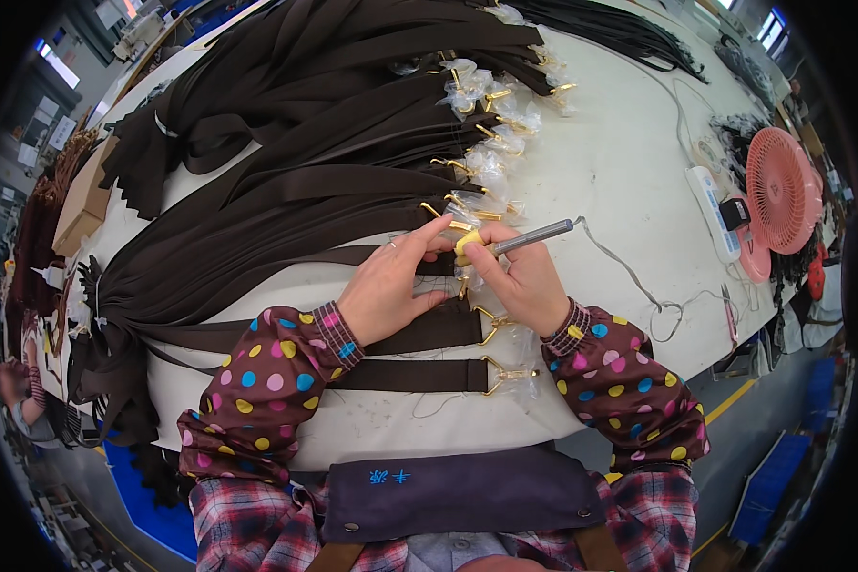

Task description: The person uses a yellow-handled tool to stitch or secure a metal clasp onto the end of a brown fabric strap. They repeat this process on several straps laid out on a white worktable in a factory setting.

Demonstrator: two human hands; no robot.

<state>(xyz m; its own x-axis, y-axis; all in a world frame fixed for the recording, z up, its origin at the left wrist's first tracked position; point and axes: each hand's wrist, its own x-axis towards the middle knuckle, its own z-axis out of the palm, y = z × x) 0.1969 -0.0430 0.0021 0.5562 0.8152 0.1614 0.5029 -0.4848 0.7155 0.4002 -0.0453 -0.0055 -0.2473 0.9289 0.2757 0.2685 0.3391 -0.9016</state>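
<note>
- Here's the broad white table (620, 181), and it carries everything in play.
- Across it sprawl the dark strap bundles (286, 214), hook ends to the right, many wrapped in clear plastic.
- Off to the right sits a pink fan (782, 191), a white power strip (712, 212) just beside it.
- Now the left hand (386, 286): thumb and index stand apart over the strap end; whether the curled fingers between them pinch cloth, I can't tell.
- And the right hand (529, 286), thumb and fingers closed in a pinch around the front of the corded pen-shaped tool (534, 236).
- The strap end (436, 283) lies under the left fingers, mid-table before the wearer. I'd call this close tool work at the edge; the tip is hidden from me.
- Smallest, a gold hook (463, 284) just below; the next move seems to call for steady cloth and fingertips clear of the tip.
</note>
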